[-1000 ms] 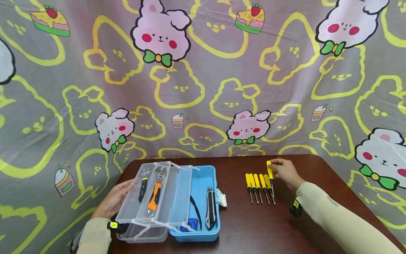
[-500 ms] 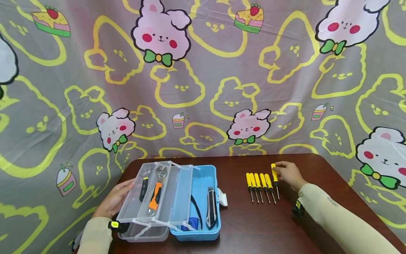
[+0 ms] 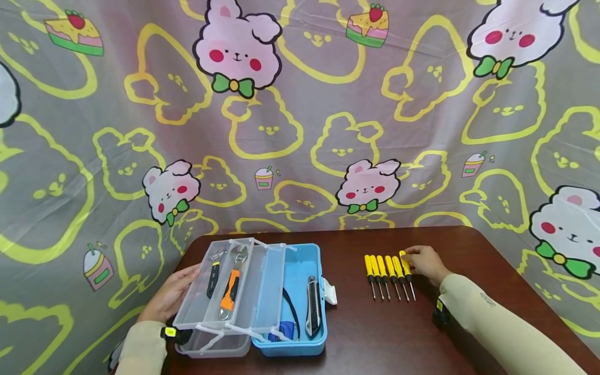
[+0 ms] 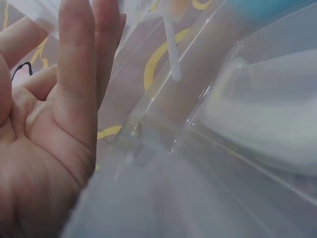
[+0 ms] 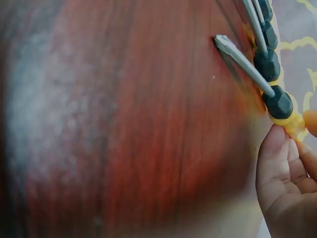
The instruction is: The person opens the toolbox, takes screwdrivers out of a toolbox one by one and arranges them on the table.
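In the head view, my right hand (image 3: 424, 263) pinches the yellow handle of the rightmost screwdriver (image 3: 410, 286). Its metal tip lies near the wood in the right wrist view, where thumb and fingers meet at the handle (image 5: 296, 128). Several matching screwdrivers (image 3: 382, 268) lie in a row to its left, handles away from me. At the left side of the toolbox, my left hand (image 3: 171, 294) touches the edge of the clear upper tray (image 3: 189, 307). Its fingers (image 4: 77, 74) look straight in the left wrist view, their tips partly cut off or hidden by plastic.
The blue toolbox (image 3: 288, 350) stands open on the brown table (image 3: 375, 333). An orange-handled adjustable wrench (image 3: 229, 289) and a black one (image 3: 213, 278) lie in the tray. The box holds a utility knife (image 3: 312, 307) and a blue item (image 3: 283, 330). Patterned cloth (image 3: 300, 140) hangs behind.
My right hand has shifted the screwdriver right, off the neighbouring one, then down into line at the row's right end. The left hand has stayed at the tray.
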Demonstrator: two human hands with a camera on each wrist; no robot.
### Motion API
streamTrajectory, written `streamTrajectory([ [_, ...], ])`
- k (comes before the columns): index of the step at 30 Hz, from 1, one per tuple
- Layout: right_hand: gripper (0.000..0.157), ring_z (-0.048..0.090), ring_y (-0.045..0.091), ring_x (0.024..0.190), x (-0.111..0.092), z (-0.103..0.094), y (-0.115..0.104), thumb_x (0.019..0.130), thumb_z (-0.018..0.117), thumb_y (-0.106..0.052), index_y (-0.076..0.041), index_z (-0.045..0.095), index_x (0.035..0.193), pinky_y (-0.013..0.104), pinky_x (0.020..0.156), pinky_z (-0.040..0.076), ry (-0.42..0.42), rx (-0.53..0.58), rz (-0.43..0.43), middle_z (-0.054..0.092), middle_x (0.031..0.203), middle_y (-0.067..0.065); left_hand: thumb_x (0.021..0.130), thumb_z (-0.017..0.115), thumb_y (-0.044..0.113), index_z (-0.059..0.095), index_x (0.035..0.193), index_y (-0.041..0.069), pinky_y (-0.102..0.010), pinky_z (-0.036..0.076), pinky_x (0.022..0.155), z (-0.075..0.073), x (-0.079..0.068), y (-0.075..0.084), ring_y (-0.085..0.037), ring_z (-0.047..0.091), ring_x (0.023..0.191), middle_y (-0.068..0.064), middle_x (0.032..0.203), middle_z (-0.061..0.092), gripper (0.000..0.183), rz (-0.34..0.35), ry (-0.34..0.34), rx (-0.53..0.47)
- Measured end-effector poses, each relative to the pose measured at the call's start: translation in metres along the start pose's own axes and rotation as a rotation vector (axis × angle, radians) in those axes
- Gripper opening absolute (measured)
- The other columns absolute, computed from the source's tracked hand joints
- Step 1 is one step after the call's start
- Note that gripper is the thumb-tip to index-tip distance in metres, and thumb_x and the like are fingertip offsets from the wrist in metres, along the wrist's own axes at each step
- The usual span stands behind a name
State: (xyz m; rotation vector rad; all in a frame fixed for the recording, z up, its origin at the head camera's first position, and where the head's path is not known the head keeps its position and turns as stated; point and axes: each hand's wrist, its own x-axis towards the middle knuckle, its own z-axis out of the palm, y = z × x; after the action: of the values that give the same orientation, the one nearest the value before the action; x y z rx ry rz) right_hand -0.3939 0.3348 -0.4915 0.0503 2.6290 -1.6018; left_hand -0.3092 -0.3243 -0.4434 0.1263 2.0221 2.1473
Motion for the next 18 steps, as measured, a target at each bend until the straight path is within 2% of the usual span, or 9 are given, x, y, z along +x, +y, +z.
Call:
streamTrajectory([
  [5, 0.04, 0.058, 0.026, 0.082, 0.0004, 0.0017, -0.0039, 0.096, 0.06, -0.015, 0.013, 0.054, 0.124, 0.036, 0.066, 0.056, -0.019, -0.043, 0.016, 0.06, 0.108, 0.022, 0.104, 0.047, 0.029, 0.065, 0.125, 0.027, -0.034, 0.056, 0.076, -0.0003, -0.0003, 0.0013, -0.017, 0.067, 0.095, 0.0, 0.11, 0.069, 0.027, -0.006, 0.0, -0.005],
  [12, 0.037, 0.06, 0.026, 0.083, -0.0005, 0.0014, -0.0054, 0.096, 0.059, -0.013, 0.014, 0.056, 0.121, 0.039, 0.068, 0.057, -0.023, -0.104, 0.042, 0.062, 0.106, 0.021, 0.105, 0.047, 0.028, 0.062, 0.131, 0.021, -0.036, 0.055, 0.078, -0.0002, -0.0006, 0.0019, -0.018, 0.066, 0.096, 0.0, 0.111, 0.069, 0.031, -0.018, -0.036, -0.023],
  [18, 0.034, 0.062, 0.024, 0.079, 0.0025, 0.0017, -0.0065, 0.095, 0.061, -0.013, 0.013, 0.06, 0.116, 0.038, 0.065, 0.056, -0.01, -0.166, 0.031, 0.064, 0.101, 0.019, 0.104, 0.048, 0.028, 0.064, 0.128, 0.022, -0.035, 0.056, 0.078, 0.0011, -0.0014, 0.0017, -0.017, 0.067, 0.095, 0.0, 0.109, 0.07, 0.029, -0.013, 0.001, -0.007],
])
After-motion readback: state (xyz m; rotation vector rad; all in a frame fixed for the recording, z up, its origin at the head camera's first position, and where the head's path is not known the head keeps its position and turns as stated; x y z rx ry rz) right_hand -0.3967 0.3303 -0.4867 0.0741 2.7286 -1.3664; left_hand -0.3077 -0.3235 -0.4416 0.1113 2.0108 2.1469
